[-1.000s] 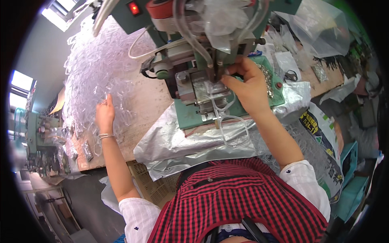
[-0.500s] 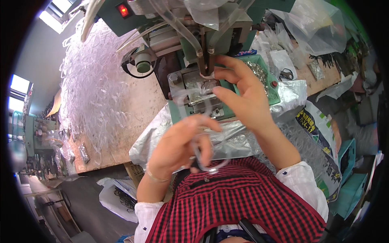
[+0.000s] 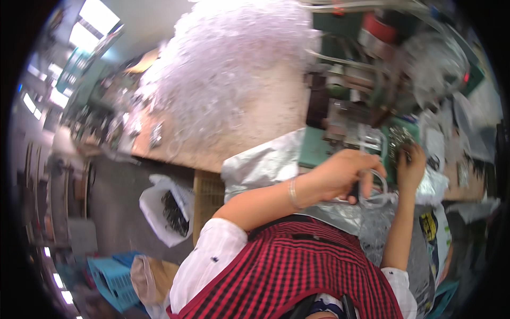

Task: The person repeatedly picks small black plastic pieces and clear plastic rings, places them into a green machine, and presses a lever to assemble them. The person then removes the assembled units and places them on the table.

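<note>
Nearest me, my left hand (image 3: 340,175) is curled shut around a loop of clear tubing (image 3: 374,191), held just above the crinkled silver sheet (image 3: 260,165) that drapes off the bench edge. Just beyond it, my right hand (image 3: 410,169) has its fingers bunched on a heap of small metal parts (image 3: 398,139) by the green machine (image 3: 340,127); I cannot tell whether it grips any. Farthest back, a big pile of clear tubing pieces (image 3: 234,69) covers the wooden bench (image 3: 265,122).

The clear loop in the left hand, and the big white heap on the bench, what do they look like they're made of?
The clear loop in the left hand looks like soft transparent plastic tubing: it bends in a curve and shows what lies behind it. The white heap seems to be the same glossy, translucent plastic, though motion blur leaves that uncertain.
</note>
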The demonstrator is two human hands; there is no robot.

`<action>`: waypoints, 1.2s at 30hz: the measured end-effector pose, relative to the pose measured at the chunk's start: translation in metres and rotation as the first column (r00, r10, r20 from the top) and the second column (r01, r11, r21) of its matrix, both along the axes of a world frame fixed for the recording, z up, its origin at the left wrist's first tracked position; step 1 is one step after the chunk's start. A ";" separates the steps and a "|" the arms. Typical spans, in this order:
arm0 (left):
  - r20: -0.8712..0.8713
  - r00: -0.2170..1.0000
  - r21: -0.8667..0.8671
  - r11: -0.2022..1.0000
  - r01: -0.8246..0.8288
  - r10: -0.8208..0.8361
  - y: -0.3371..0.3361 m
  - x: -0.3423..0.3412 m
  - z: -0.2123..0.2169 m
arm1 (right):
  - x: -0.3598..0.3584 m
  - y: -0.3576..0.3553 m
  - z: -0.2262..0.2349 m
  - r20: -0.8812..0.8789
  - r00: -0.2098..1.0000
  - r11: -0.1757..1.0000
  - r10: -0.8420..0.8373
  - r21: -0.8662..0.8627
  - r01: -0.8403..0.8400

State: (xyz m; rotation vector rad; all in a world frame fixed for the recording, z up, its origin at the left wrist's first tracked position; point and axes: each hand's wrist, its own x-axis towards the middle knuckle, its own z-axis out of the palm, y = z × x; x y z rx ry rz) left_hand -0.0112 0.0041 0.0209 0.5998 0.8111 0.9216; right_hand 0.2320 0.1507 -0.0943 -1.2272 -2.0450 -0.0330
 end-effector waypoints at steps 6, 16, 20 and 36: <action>-0.495 0.763 0.378 0.894 -0.241 0.415 -0.045 -0.064 -0.018 | -0.004 0.000 0.009 -0.069 0.997 0.999 -0.019 -0.040 0.016; -0.751 -0.375 0.657 0.672 -0.342 0.544 -0.139 -0.366 -0.152 | 0.009 -0.018 0.006 -0.388 0.921 0.974 -0.030 -0.217 -0.060; -0.603 -0.297 0.790 0.503 -0.349 0.741 -0.036 -0.312 -0.175 | -0.018 -0.017 0.020 -0.421 0.907 0.963 -0.004 -0.247 -0.110; -0.635 -0.698 0.086 0.928 0.364 0.332 0.042 -0.242 0.013 | -0.035 -0.059 0.097 -0.559 0.813 0.858 0.162 -0.327 -0.395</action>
